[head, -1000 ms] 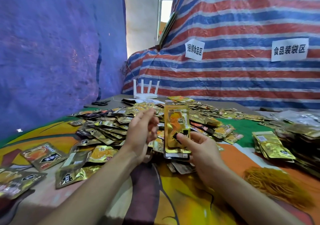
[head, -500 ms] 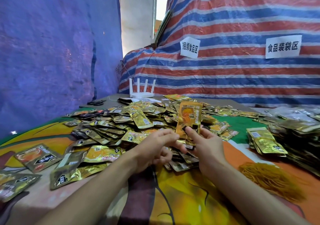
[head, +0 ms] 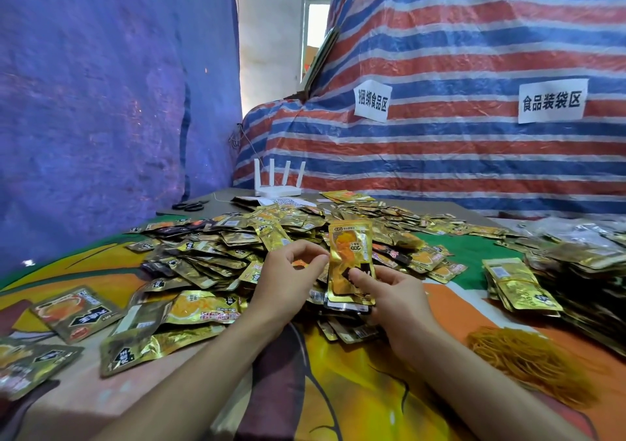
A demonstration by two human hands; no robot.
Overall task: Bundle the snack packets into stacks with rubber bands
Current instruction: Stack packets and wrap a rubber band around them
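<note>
- Upright at frame centre: stack of snack packets [head: 350, 264], long axis vertical, sealed top toward the upper edge, printed face to the camera.
- Gripped low down by the right hand [head: 396, 301], thumb across the front.
- Left hand [head: 288, 281] curled at the stack's left edge; impossible to tell whether pinching it.
- Behind and to the left: loose pile of packets [head: 237, 247], flat rectangles of crinkled gold foil.
- Right edge: banded bundles [head: 518, 284]; lower right, tangled heap of yellow rubber bands [head: 528, 362].
- Far back: white router [head: 278, 183], black scissors [head: 189, 206].
</note>
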